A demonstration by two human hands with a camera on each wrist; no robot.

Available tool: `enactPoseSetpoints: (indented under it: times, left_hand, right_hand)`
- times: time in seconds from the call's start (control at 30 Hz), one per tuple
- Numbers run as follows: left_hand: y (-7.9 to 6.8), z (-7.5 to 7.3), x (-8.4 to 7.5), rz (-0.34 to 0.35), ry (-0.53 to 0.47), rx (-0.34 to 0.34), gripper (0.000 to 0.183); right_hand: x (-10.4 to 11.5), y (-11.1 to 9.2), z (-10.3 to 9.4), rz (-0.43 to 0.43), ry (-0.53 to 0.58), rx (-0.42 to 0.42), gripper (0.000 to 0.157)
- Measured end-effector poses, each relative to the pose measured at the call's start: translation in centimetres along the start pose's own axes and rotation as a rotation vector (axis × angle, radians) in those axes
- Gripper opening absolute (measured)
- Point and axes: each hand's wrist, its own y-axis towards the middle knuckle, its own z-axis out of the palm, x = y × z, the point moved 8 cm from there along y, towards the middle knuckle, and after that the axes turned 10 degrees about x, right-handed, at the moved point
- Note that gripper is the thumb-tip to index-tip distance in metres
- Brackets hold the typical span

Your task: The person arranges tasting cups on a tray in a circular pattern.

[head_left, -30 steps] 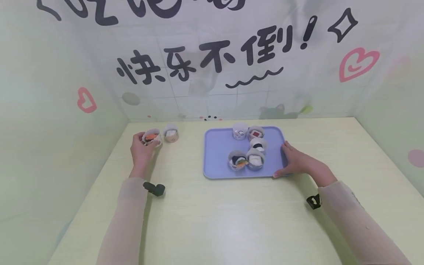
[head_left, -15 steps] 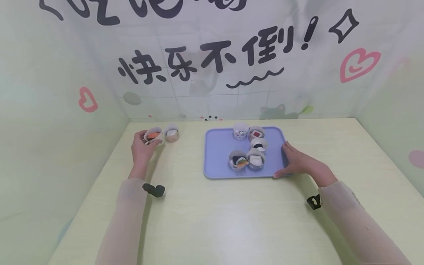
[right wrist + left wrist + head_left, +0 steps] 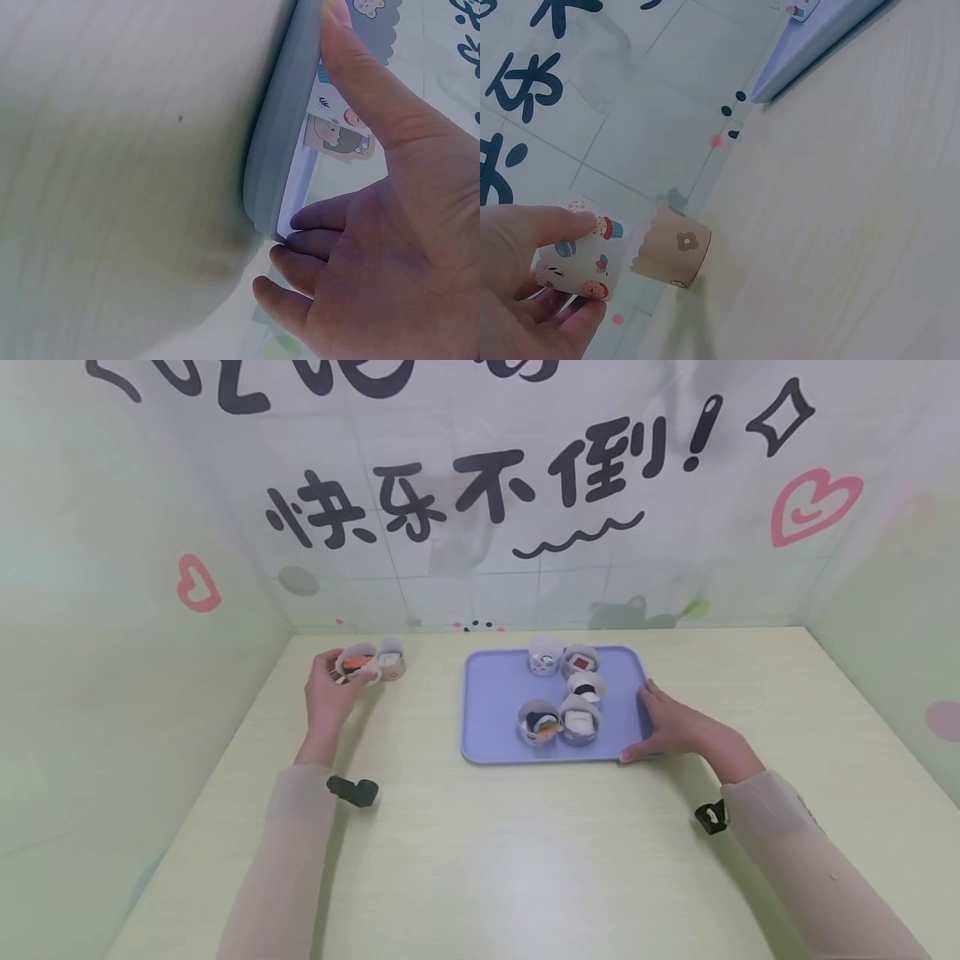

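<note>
In the head view my left hand [image 3: 327,693] grips a paper baking cup [image 3: 581,259] with a cupcake print, thumb on its near side and fingers behind. Inside sits an orange-topped piece [image 3: 358,662] that looks like toy sushi. Just right of it stands a brown paper cup [image 3: 671,247] with a flower print and a white piece inside. At the right end of the blue tray [image 3: 491,710], my right hand [image 3: 667,727] rests against the rim, its thumb at the front corner and its fingers spread along the side.
Several paper cups stand on the tray, among them one with a dark roll [image 3: 538,724], one with a white block [image 3: 578,722] and one with a red-centred piece [image 3: 581,663]. A printed backdrop [image 3: 465,593] closes off the table's far edge.
My left hand has moved to the right and slightly back with the cup, close up to the brown cup. The right hand and the tray have stayed in place.
</note>
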Motion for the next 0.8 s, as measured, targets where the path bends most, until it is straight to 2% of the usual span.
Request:
enactPoseSetpoints:
  times: [0.53, 0.8]
  left_hand:
    - [0.0, 2.2, -1.5, 0.066, -0.001, 0.063, 0.063]
    - [-0.1, 4.0, -2.1, 0.092, -0.022, 0.119, 0.065]
  right_hand:
    - [-0.2, 0.2, 0.1, 0.01, 0.009, 0.011, 0.134]
    - [-0.2, 0.2, 0.1, 0.011, 0.005, 0.008, 0.134]
